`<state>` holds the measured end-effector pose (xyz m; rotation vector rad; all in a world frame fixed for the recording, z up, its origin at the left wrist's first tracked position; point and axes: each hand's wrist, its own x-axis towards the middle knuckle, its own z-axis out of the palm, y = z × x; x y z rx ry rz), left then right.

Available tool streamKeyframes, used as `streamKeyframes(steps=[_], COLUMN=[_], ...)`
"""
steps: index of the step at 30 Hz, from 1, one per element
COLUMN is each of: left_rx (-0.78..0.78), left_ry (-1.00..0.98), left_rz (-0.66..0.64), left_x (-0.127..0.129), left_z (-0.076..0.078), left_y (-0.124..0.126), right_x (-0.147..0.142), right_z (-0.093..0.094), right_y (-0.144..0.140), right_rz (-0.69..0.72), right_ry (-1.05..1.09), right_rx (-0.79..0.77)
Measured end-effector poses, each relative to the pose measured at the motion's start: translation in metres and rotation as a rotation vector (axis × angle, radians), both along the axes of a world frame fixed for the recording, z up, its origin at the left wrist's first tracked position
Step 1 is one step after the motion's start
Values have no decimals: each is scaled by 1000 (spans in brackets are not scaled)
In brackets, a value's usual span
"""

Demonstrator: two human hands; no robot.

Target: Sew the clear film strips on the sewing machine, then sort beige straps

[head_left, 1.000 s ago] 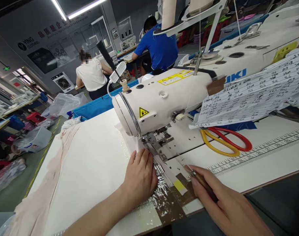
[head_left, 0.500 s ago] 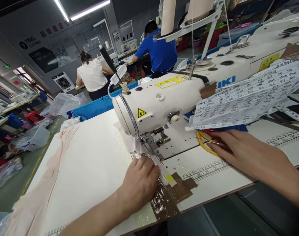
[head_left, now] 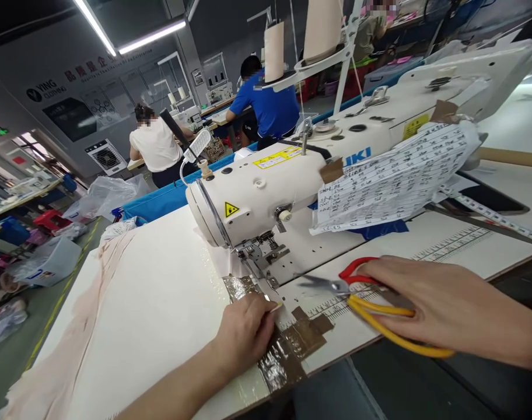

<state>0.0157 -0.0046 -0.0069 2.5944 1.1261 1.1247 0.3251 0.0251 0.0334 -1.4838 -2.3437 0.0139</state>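
Note:
My right hand (head_left: 441, 306) grips a pair of scissors (head_left: 342, 287) with one red and one yellow handle loop. The blades are parted and point left toward the sewing machine's needle area. My left hand (head_left: 246, 329) is closed, thumb against fingers, at the table's front, just before the presser foot. A narrow pale strip with a yellow end (head_left: 276, 306) sticks out of its pinch; the rest is hidden by the fingers. The white sewing machine (head_left: 266, 186) stands right behind both hands. Pale pink fabric (head_left: 233, 262) lies under its head.
Brown tape (head_left: 307, 332) covers part of the table (head_left: 152, 303) front. More pink fabric (head_left: 95, 303) lies along the left edge. A handwritten sheet (head_left: 380, 181) hangs on the machine; a measuring tape (head_left: 493, 213) lies right. Thread cones (head_left: 322, 29) stand above. Two people sit working behind.
My right hand has lifted the scissors from beneath the paper sheet and brought them forward with blades parted. My left hand now pinches the strip's yellow end, which lay loose beside it. The view has shifted right.

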Motion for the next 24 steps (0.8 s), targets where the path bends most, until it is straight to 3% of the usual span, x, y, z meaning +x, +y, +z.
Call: streamKeyframes(steps=[2, 6, 10, 18, 24], left_rx=[-42, -29, 25, -119, -93], left_ry=[-80, -83, 8, -197, -199], left_rz=[16, 37, -27, 52, 17], left_x=[0, 1, -1, -3, -5], left_z=[6, 13, 9, 7, 10], left_y=[0, 4, 2, 1, 6], right_x=[-10, -22, -32, -68, -81], right_z=[5, 7, 3, 16, 11], right_y=[-2, 9, 17, 27, 44], right_rz=[162, 193, 247, 324, 389], right_ry=[-179, -293, -290, -357, -408], right_rx=[-27, 161, 261, 250, 252])
